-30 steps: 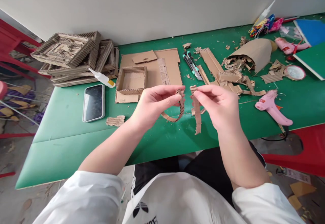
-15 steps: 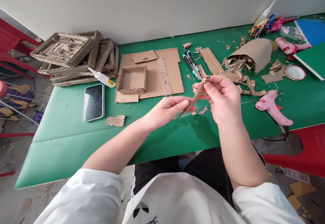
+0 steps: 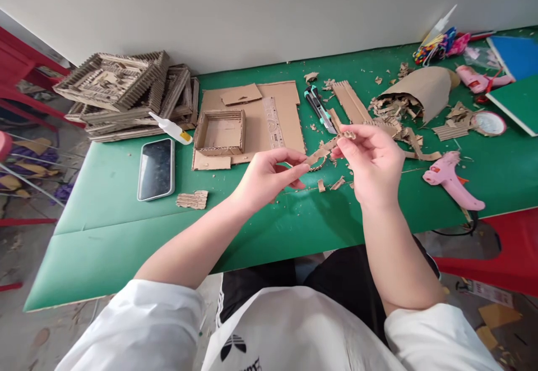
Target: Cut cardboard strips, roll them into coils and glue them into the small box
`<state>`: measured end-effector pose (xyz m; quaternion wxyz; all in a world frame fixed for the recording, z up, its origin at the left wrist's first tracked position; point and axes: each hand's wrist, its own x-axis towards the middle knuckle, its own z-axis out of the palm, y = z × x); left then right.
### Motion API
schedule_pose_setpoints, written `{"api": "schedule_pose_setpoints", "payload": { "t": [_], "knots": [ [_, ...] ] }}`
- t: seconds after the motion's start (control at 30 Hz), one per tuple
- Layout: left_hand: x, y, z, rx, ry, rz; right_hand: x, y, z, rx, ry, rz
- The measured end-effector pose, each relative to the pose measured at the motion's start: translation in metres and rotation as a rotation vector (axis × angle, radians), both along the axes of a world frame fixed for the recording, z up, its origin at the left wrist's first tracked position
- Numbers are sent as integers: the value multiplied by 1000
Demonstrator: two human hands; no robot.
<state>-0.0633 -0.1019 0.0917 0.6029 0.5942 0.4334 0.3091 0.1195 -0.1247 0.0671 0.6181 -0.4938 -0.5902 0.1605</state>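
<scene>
Between my two hands is a thin cardboard strip (image 3: 323, 151) with its ridged layer showing along one side. My left hand (image 3: 273, 176) pinches the strip's left end between thumb and fingers. My right hand (image 3: 372, 161) grips the other end, where a curled, corrugated bit pokes up above the thumb. Just beyond lies a teal and black utility knife (image 3: 318, 109). A small open cardboard box (image 3: 221, 133) rests on a flat cardboard sheet (image 3: 290, 119), beside a clear ruler (image 3: 273, 123). Torn scraps (image 3: 337, 182) lie below the strip.
Stacked corrugated frames (image 3: 121, 93) stand at the back left, near a glue bottle (image 3: 171, 128) and a phone (image 3: 156, 169). To the right are a pink glue gun (image 3: 451, 180), a paper cone (image 3: 424, 91) spilling scraps, and a roll of tape (image 3: 488, 123).
The strip has swung from a steep slant to a flatter one, and a thin ridged layer now bows beneath it. My left hand has risen slightly.
</scene>
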Motion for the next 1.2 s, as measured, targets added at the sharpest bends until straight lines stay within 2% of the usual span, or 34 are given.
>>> {"api": "schedule_pose_setpoints", "payload": {
  "t": [0.2,0.3,0.47,0.53,0.6,0.67,0.73,0.8,0.87,0.9,1.0,1.03,1.1,1.13,1.2],
  "knots": [
    [-5,9,-1,-247,-208,-259,2,3,-1,-18,41,-58],
    [-5,10,-3,-321,-243,-291,3,5,-3,0,12,-76],
    [-4,12,-5,-279,-320,-96,-4,-4,4,70,-79,-189],
    [-5,15,-4,-220,-338,-9,-8,-14,12,27,-146,-75],
    [-7,17,-4,-161,-351,66,-12,-23,21,-14,-261,143],
    [-9,19,-5,-128,-365,126,-16,-28,27,9,-403,290],
    [-10,21,-7,-106,-367,160,-19,-28,29,69,-495,311],
    [-9,21,-11,-63,-331,161,-22,-27,28,120,-504,264],
    [-8,20,-14,63,-242,169,-24,-26,26,119,-450,199],
    [-8,20,-15,178,-180,200,-25,-26,25,94,-406,166],
    [-8,14,-14,681,36,331,-25,-26,23,-66,-215,107],
    [-8,12,-12,855,99,324,-25,-25,23,-122,-138,112],
    [-7,6,-8,1119,166,191,-24,-25,22,-203,14,144],
    [-7,3,-7,1199,164,126,-24,-25,21,-225,80,166],
    [-5,-3,-6,1242,132,102,-25,-24,21,-249,175,207]
  ]
}}
